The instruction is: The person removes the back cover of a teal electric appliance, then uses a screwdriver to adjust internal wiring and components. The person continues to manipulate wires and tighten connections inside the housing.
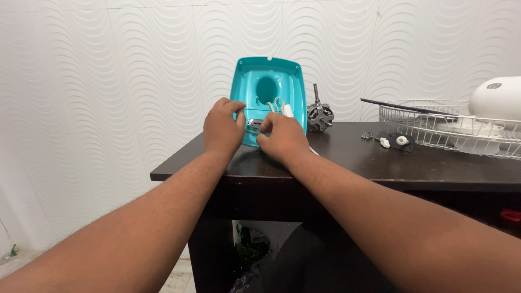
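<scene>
Both hands rest at the near part of a dark table (347,163): the left hand (222,127) is closed on the lower left edge of a teal housing (266,81), and the right hand (282,138) pinches a small metal part (253,126) at the bottom of the housing. The housing stands upright, with white wires (278,104) inside it. Farther back, right of it, stand a motor (319,115), then small parts (395,141), a wire grille (434,127) and a white cover (496,97).
</scene>
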